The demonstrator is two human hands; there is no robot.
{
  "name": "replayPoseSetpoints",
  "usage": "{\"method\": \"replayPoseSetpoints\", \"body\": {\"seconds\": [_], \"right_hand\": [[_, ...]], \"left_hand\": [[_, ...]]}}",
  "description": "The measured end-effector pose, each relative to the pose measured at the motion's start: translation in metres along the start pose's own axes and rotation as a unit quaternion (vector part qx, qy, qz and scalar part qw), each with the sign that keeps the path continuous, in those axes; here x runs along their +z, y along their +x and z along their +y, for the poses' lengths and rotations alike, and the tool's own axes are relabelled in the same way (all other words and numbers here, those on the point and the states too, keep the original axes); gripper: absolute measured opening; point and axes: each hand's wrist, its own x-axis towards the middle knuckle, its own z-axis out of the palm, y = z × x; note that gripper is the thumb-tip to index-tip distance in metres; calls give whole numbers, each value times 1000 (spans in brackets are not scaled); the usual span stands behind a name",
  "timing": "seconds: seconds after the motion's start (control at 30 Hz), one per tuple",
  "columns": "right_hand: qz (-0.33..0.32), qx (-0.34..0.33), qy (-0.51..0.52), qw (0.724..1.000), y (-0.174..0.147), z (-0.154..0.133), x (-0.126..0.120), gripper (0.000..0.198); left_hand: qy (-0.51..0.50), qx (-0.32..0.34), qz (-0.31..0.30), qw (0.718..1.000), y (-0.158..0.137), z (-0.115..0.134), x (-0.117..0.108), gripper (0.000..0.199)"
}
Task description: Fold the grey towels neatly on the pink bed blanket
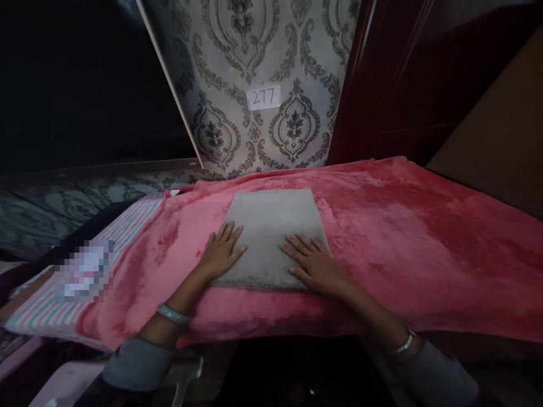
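Observation:
A grey, soft-looking rectangular piece of cloth or mat [271,217] lies flat on a pink plush blanket [394,243]. My left hand [221,251] rests at its left edge, palm down with the fingers spread. On the right part of the grey piece lies my right hand [311,263], also flat with its fingers apart. Neither hand grips anything. The front edge of the grey piece sits near the front of the blanket-covered surface.
A striped cloth [139,220] shows beneath the blanket at the left. Behind stand a patterned wall [258,135] with a paper marked 277 [263,97], a large dark screen [85,85] and a dark red panel [394,85]. A pale chair [186,367] is at lower left.

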Motion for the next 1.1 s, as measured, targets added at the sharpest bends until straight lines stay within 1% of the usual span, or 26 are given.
{"method": "replayPoseSetpoints", "body": {"seconds": [0.1,0.2,0.27,0.3,0.33,0.37,0.4,0.47,0.5,0.53,0.57,0.63,0.73,0.8,0.83,0.87,0.97,1.0,1.03,1.1], "right_hand": [[18,27,14,999,-4,9,4,57],[31,81,20,996,-10,26,9,57],[34,123,24,992,-14,37,11,58],[39,141,26,989,-16,41,11,59],[48,155,28,986,-17,44,11,60],[63,165,28,984,-16,45,11,61],[81,169,26,982,-16,44,9,61],[105,156,21,982,-11,37,6,60],[103,142,17,984,-9,32,4,59],[89,126,15,988,-6,27,2,58],[67,110,12,992,-3,23,0,58],[23,98,5,995,2,19,-3,59],[-14,123,-4,992,8,22,-10,62],[-13,143,-8,990,12,26,-15,62],[-5,138,-10,990,15,28,-17,62],[2,119,-11,993,18,30,-18,61],[8,30,-6,999,31,36,-17,57],[6,16,-8,1000,37,40,-16,56],[5,15,-12,1000,42,45,-15,56],[5,43,-25,999,55,58,-16,58]], "left_hand": [[-2,-21,-12,1000,4,-15,-4,66],[7,-63,-36,997,7,-27,-13,65],[24,-112,-35,993,7,-24,-21,65],[31,-129,-22,991,7,-18,-25,66],[32,-130,-4,991,7,-9,-28,66],[26,-108,13,994,6,3,-29,66],[15,-64,24,998,5,17,-30,65],[-15,55,14,998,4,45,-25,65],[-28,103,3,994,4,58,-21,64],[-37,135,-5,990,4,69,-16,64],[-44,151,-10,987,4,77,-12,64],[-56,156,-10,986,3,85,-3,63],[-64,151,-5,986,3,83,2,62],[-60,147,0,987,3,81,2,62],[-59,146,5,987,2,80,2,62],[-59,147,12,987,2,79,3,62],[-61,155,30,986,1,78,5,61],[-61,158,35,985,1,77,6,61],[-60,160,39,985,1,77,7,61],[-58,160,41,984,1,76,8,60]]}}
